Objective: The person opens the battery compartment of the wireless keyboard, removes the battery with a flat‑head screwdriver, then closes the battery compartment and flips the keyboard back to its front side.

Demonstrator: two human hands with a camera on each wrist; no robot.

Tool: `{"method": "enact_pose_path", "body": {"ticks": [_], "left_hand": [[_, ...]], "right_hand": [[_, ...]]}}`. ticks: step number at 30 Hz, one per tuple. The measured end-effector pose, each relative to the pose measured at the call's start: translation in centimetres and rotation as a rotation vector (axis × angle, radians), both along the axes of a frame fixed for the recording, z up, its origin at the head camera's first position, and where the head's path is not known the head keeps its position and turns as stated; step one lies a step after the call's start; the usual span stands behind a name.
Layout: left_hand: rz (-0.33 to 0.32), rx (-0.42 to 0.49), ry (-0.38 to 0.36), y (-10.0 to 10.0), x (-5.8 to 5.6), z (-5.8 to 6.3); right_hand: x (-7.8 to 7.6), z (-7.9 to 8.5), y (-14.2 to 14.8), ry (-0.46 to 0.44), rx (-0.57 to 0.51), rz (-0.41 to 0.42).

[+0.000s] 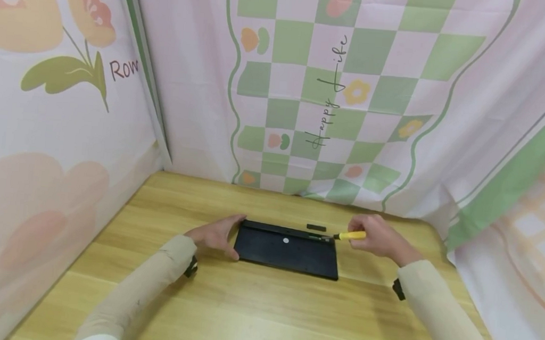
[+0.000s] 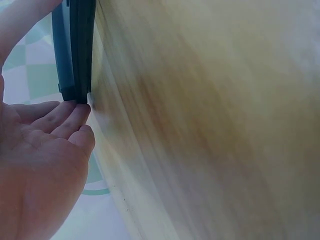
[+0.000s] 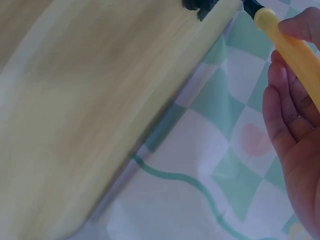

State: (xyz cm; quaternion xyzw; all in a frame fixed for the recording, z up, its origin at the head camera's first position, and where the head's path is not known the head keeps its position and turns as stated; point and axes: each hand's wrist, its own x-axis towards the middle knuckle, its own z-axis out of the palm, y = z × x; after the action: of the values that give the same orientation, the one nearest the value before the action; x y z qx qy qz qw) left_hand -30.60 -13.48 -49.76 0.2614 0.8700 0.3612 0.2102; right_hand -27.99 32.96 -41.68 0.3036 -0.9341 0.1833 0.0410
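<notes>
A black keyboard (image 1: 289,257) lies underside up on the table, a round white sticker (image 1: 286,240) on it. My left hand (image 1: 216,236) holds its left end, thumb at the near corner and fingers at the far one. In the left wrist view, the fingertips of that hand (image 2: 47,145) touch the keyboard's edge (image 2: 80,55). My right hand (image 1: 376,237) grips a screwdriver by its yellow handle (image 1: 353,235), its tip at the open slot (image 1: 317,237) near the far right corner. Something greenish shows in the slot. The right wrist view shows the thumb on the yellow handle (image 3: 290,50).
A small black cover (image 1: 316,227) lies on the wooden table (image 1: 261,318), just beyond the keyboard's far edge. Printed curtains (image 1: 288,86) hang behind the table and on both sides. Dark wrist devices (image 1: 191,266) sit at the cuffs of both sleeves.
</notes>
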Motion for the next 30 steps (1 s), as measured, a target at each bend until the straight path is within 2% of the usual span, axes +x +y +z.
{"method": "enact_pose_path", "body": {"ticks": [6, 12, 20, 24, 30], "left_hand": [[0.008, 0.013, -0.020, 0.1, 0.1, 0.2], [0.007, -0.006, -0.002, 0.2, 0.3, 0.4], [0.009, -0.006, -0.013, 0.2, 0.3, 0.4], [0.009, 0.000, -0.014, 0.2, 0.2, 0.3], [0.014, 0.003, -0.014, 0.2, 0.2, 0.0]], "right_hand": [[-0.7, 1.9, -1.9, -0.027, 0.117, 0.028], [-1.2, 4.0, -4.8, -0.099, 0.252, 0.020], [-1.5, 4.7, -7.1, -0.138, 0.369, -0.019], [-1.7, 4.4, -6.7, -0.166, 0.331, -0.045], [-1.9, 3.2, -4.5, -0.211, 0.142, -0.084]]}}
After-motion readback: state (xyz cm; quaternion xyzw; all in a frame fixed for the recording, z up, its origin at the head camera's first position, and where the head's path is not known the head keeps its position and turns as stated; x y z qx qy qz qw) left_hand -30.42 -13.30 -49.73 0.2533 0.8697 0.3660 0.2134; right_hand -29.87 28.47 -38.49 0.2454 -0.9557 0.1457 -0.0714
